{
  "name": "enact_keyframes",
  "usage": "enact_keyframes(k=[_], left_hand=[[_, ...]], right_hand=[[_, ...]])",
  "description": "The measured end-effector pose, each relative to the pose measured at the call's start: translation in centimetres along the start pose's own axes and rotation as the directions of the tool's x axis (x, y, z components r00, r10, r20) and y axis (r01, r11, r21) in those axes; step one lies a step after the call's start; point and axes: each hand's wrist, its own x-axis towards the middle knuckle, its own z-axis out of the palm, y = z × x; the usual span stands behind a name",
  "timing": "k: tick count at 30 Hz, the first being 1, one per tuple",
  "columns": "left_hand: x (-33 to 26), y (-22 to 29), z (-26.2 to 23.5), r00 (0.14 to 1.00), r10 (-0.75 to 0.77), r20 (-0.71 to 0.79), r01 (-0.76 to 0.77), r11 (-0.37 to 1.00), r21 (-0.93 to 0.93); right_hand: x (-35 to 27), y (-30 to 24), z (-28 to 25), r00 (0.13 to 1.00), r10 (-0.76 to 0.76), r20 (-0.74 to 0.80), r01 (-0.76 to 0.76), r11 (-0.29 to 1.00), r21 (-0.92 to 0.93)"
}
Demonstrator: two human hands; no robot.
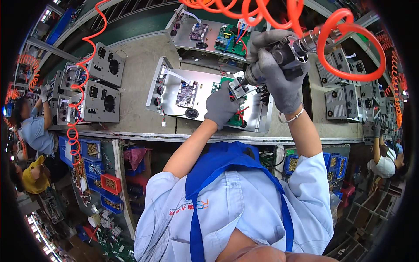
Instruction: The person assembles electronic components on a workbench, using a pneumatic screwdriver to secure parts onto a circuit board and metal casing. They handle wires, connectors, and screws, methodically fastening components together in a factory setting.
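Note:
My right hand (281, 83), in a grey glove, is wrapped round a dark pneumatic screwdriver (288, 54) joined to an orange coiled air hose (325, 48). Its tip points down and left at a small silver bracket part (241, 88). The gloved fingers of my left hand (221, 105) hold this part over the right half of an open metal chassis (170, 102). In the chassis lie a small white-and-purple circuit board (187, 94) and a green board (216, 85), largely hidden by my hands. Red wires (241, 114) stick out beside my left fingers.
Behind is a second open chassis (183, 37) with a green board (231, 39). Grey metal units stand at left (102, 102) and right (342, 102). A red coiled hose (80, 87) hangs at left. Blue screw bins (92, 149) sit below the bench. Other people work on both sides.

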Motion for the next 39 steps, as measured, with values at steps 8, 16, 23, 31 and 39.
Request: enact_keyframes(k=[8,16,23,31,39], left_hand=[[0.0,-0.2,0.2,1.000,-0.018,0.015,0.018,1.000,-0.015],[-0.2,0.3,0.0,1.000,-0.016,0.018,0.016,1.000,-0.017],[-0.1,-0.1,0.6,1.000,0.010,-0.029,-0.011,0.999,-0.030],[-0.6,-1.5,1.2,0.997,-0.077,0.025,0.080,0.989,-0.125],[-1.6,2.0,-2.4,0.998,-0.056,-0.005,0.055,0.994,-0.097]], right_hand=[[-0.2,0.4,0.0,0.999,-0.040,-0.005,0.040,0.999,-0.004],[-0.5,1.0,-0.3,0.998,0.041,0.038,-0.043,0.998,0.042],[-0.2,0.8,0.6,0.989,0.146,0.029,-0.149,0.964,0.219],[1.6,-3.3,0.7,0.960,0.273,-0.068,-0.281,0.929,-0.242],[-2.9,3.5,-4.5,0.733,0.616,0.288,-0.275,0.656,-0.703]])
